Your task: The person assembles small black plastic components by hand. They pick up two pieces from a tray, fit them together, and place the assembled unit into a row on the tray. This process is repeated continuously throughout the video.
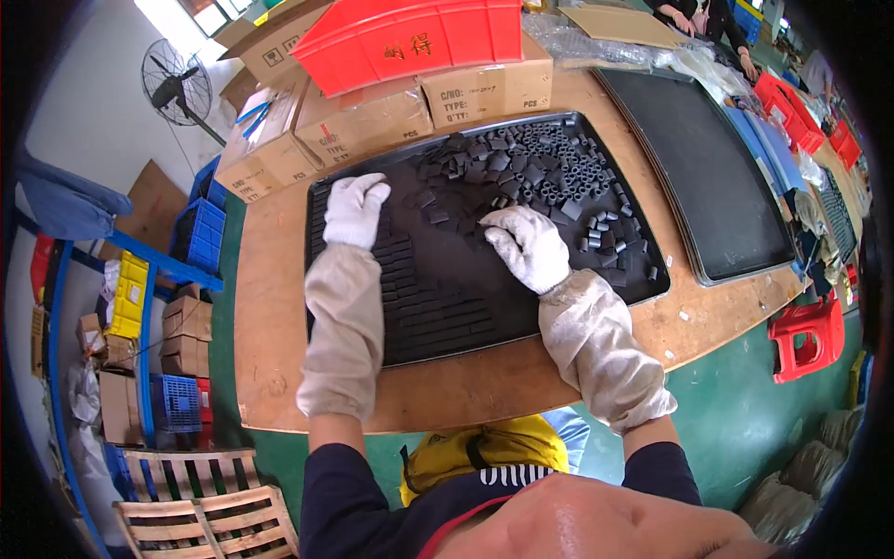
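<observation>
A large black tray [466, 347] lies on the wooden table in front of me. Small black cylindrical pieces [557, 160] are heaped loose at its far right, some showing open ring ends. Neat rows of dark pieces [419, 312] line its left and near part. My left hand [354, 210], in a white glove, is over the rows at the left side, fingers curled together; whatever they hold is hidden. My right hand [531, 247], also gloved, is at the near edge of the heap, thumb and fingers bent inward around something I cannot make out. Beige sleeve covers wrap both forearms.
Cardboard boxes [363, 126] carrying a red bin [414, 42] stand behind the tray. More black trays [717, 186] are stacked to the right. A red stool [805, 340] stands on the floor at right, wooden pallets [209, 522] at lower left. Another person's hand [748, 65] shows at far right.
</observation>
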`<state>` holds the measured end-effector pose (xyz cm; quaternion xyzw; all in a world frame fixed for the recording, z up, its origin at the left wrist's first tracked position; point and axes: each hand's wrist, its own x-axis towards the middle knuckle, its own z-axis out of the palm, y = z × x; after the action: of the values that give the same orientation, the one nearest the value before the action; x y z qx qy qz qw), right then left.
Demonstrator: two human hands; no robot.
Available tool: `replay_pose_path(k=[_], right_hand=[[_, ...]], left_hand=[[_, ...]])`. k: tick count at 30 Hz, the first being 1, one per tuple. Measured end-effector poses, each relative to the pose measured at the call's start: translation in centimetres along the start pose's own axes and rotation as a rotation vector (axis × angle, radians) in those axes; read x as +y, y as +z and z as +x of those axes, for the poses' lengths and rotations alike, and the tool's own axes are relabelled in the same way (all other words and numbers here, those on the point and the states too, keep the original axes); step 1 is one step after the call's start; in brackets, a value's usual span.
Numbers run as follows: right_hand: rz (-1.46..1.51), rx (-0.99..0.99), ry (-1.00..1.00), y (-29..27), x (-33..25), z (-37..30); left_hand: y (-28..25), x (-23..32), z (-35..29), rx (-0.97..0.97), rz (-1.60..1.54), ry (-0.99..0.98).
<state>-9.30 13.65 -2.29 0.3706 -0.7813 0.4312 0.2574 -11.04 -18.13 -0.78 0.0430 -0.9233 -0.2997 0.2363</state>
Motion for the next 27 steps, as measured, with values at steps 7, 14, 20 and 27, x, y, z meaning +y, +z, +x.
replay_pose_path(k=[7, 14, 20, 27], right_hand=[[0.052, 0.005, 0.052, 0.1, 0.0, -0.3], [0.081, -0.058, 0.099, 0.3, 0.0, -0.6], [0.056, -0.083, 0.081, 0.7, 0.2, -0.9], [0.065, -0.180, 0.126, 0.4, -0.2, -0.6]], left_hand=[[0.9, -0.9, 2.9, -0.223, 0.592, -0.029], [2.6, -2.4, 4.6, -0.269, 0.936, 0.097], [4.8, 3.1, 7.0, -0.581, 0.302, 0.016], [7.8, 3.5, 10.2, -0.833, 0.376, 0.316]])
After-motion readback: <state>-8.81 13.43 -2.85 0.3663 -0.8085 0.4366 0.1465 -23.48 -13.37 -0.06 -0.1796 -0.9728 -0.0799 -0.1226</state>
